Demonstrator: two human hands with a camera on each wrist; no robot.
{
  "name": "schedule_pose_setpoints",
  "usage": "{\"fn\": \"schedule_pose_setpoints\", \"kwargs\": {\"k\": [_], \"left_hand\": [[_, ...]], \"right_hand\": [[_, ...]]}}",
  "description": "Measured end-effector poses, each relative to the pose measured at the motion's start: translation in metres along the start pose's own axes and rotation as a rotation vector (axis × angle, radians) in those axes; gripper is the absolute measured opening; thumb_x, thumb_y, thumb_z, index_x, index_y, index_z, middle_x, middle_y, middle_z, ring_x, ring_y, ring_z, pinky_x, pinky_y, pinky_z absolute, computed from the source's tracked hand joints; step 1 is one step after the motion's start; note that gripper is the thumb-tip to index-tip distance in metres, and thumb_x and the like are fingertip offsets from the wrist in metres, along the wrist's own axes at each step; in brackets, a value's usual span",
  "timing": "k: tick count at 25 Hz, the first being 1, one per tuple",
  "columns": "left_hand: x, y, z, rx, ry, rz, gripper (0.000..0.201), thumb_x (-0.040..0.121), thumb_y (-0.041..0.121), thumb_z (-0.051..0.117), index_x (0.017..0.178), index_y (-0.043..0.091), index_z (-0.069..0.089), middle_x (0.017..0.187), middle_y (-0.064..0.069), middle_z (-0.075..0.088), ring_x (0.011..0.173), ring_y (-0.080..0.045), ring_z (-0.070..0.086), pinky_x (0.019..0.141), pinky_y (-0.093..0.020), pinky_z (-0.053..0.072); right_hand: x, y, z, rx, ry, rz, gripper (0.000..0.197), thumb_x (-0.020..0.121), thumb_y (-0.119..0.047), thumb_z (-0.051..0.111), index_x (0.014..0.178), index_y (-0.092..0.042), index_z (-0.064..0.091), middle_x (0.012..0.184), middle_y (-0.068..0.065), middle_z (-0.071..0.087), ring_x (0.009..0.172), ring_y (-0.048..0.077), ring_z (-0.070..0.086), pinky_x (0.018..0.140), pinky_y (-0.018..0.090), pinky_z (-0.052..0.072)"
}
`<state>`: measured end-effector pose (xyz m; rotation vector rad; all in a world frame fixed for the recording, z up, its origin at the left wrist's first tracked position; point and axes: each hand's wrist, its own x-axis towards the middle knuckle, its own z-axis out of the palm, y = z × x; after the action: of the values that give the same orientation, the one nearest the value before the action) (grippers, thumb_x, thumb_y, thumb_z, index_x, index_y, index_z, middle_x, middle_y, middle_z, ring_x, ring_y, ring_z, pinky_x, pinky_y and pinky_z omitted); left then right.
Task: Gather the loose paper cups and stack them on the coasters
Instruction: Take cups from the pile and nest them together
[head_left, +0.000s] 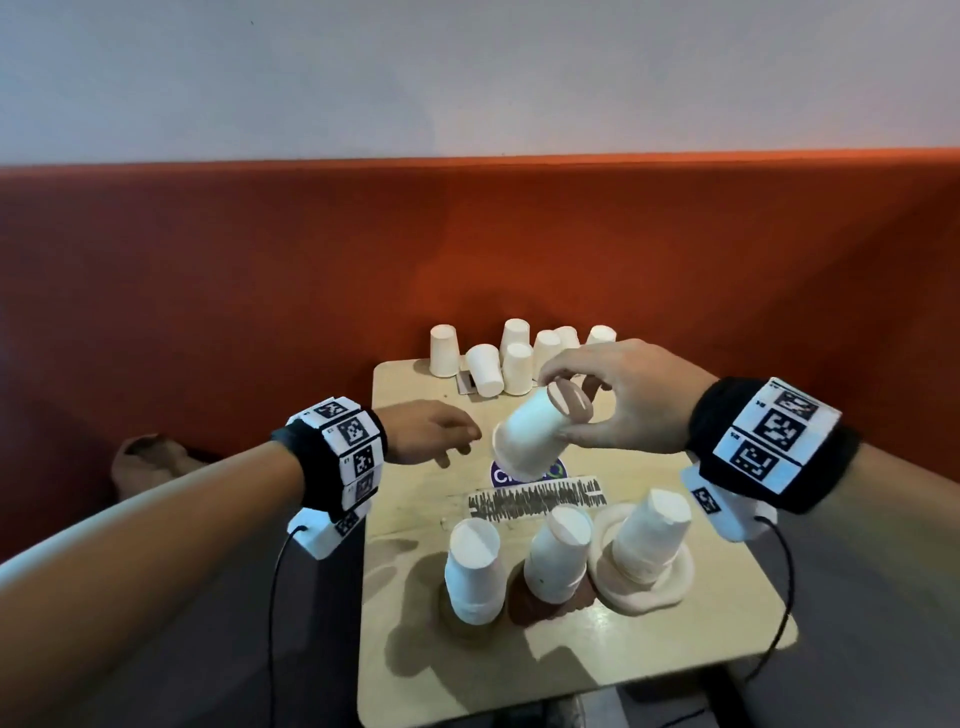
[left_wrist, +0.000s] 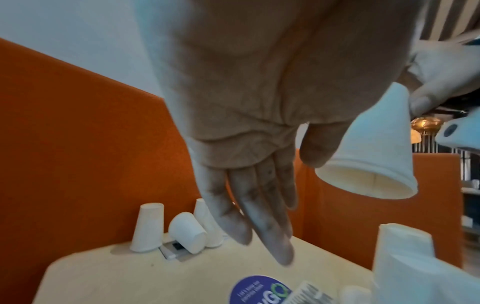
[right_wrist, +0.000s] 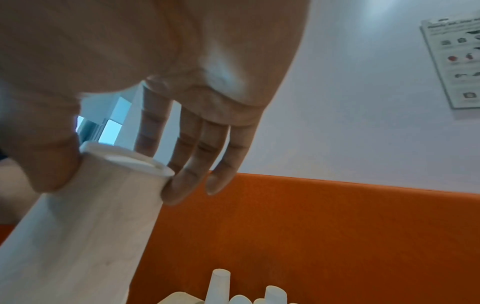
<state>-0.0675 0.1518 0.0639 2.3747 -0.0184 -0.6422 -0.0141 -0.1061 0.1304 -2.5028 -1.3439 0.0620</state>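
Observation:
My right hand (head_left: 613, 400) holds a white paper cup (head_left: 530, 431) upside down and tilted, above the table's middle; thumb and fingers pinch it near its base (right_wrist: 122, 162). The same cup (left_wrist: 371, 148) shows at the right of the left wrist view. My left hand (head_left: 431, 431) hovers empty to its left, fingers straight (left_wrist: 259, 216). Several loose inverted cups (head_left: 504, 353) stand along the table's far edge. At the near edge three stacks of inverted cups stand on coasters: left (head_left: 475, 571), middle (head_left: 558, 553), right (head_left: 649, 538) on a pale coaster (head_left: 670, 587).
The small wooden table (head_left: 701, 649) carries a round blue sticker (head_left: 501, 475) and a scribbled paper strip (head_left: 535, 501) at its middle. A small card holder (left_wrist: 175, 250) sits among the far cups. An orange padded bench back (head_left: 260, 286) rises behind the table.

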Motion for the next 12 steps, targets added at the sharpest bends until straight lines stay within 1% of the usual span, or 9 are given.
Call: {"fn": "schedule_pose_setpoints", "kwargs": {"k": [2,4,5,7,10,12], "left_hand": [[-0.006,-0.002,0.012,0.057,-0.082,0.001,0.034,0.104,0.031,0.044,0.131,0.016,0.059,0.121,0.0,0.068,0.092,-0.017,0.07,0.089,-0.03,0.049],[-0.008,0.004,0.021,0.111,-0.078,0.032,0.034,0.102,0.036,0.049,0.13,0.02,0.061,0.117,0.003,0.069,0.089,-0.012,0.069,0.094,-0.032,0.049],[-0.007,0.007,0.025,0.151,-0.066,0.051,0.035,0.101,0.04,0.05,0.129,0.022,0.062,0.114,0.004,0.069,0.09,-0.011,0.069,0.095,-0.032,0.049],[-0.003,0.015,0.032,0.222,-0.073,0.078,0.039,0.099,0.046,0.051,0.128,0.023,0.063,0.109,0.005,0.069,0.091,-0.013,0.065,0.091,-0.03,0.047],[0.005,0.026,0.039,0.288,-0.113,0.075,0.042,0.099,0.048,0.051,0.129,0.021,0.062,0.118,0.002,0.068,0.094,-0.014,0.059,0.092,-0.031,0.045],[0.008,0.031,0.042,0.312,-0.133,0.067,0.043,0.099,0.047,0.051,0.13,0.021,0.062,0.122,0.002,0.067,0.101,-0.016,0.06,0.094,-0.032,0.045]], "right_hand": [[-0.008,-0.004,-0.002,-0.072,-0.096,-0.005,0.045,0.074,-0.05,0.073,0.115,-0.038,0.059,0.104,-0.019,0.065,0.088,0.005,0.058,0.081,0.033,0.052],[-0.018,-0.008,-0.003,-0.092,-0.184,0.026,0.045,0.074,-0.049,0.075,0.115,-0.039,0.06,0.105,-0.017,0.065,0.089,0.006,0.059,0.081,0.032,0.051],[-0.022,-0.009,-0.003,-0.112,-0.226,0.04,0.045,0.075,-0.049,0.075,0.116,-0.039,0.06,0.106,-0.017,0.065,0.089,0.006,0.058,0.081,0.031,0.051],[-0.027,-0.01,0.0,-0.151,-0.285,0.058,0.046,0.076,-0.05,0.074,0.118,-0.04,0.058,0.109,-0.017,0.064,0.089,0.004,0.056,0.08,0.028,0.05],[-0.029,-0.009,0.01,-0.172,-0.344,0.072,0.048,0.077,-0.053,0.072,0.12,-0.04,0.056,0.112,-0.016,0.063,0.09,0.005,0.053,0.079,0.027,0.047],[-0.027,-0.008,0.02,-0.201,-0.386,0.079,0.049,0.078,-0.055,0.07,0.122,-0.039,0.056,0.114,-0.014,0.062,0.094,0.009,0.055,0.08,0.03,0.049]]}}
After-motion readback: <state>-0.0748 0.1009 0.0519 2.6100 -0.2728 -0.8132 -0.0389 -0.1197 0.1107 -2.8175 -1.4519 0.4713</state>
